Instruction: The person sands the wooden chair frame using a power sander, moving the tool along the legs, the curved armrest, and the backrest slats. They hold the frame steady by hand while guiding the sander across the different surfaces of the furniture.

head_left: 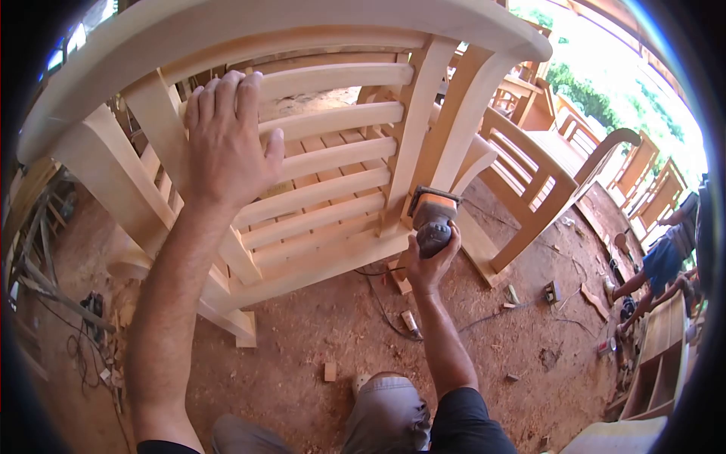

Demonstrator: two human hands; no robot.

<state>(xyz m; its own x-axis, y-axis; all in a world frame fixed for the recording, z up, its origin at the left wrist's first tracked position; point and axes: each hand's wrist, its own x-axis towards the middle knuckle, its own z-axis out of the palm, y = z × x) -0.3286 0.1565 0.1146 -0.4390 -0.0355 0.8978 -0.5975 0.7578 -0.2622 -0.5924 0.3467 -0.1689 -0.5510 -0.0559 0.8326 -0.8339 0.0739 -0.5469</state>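
Observation:
A large pale wooden bench frame point(325, 163) with curved top rail and several horizontal slats fills the upper middle. My left hand point(231, 144) rests on its left part, on an upright beside the upper slats, with the fingers stretched and slightly apart. In my right hand point(435, 253) is an orange and black power sander point(435, 219), its flat pad against the lower part of the frame's right-hand upright. A dark cable point(386, 314) trails over the ground below this hand. The palm side of my left hand is hidden.
Another wooden bench point(529, 189) stands to the right, with more wooden chairs point(643, 170) behind it. At the right edge are co-workers point(665, 253) near a wooden shelf piece point(656, 371). Small wood blocks point(330, 371) and shavings lie on the dirt floor; branches and cables are at left.

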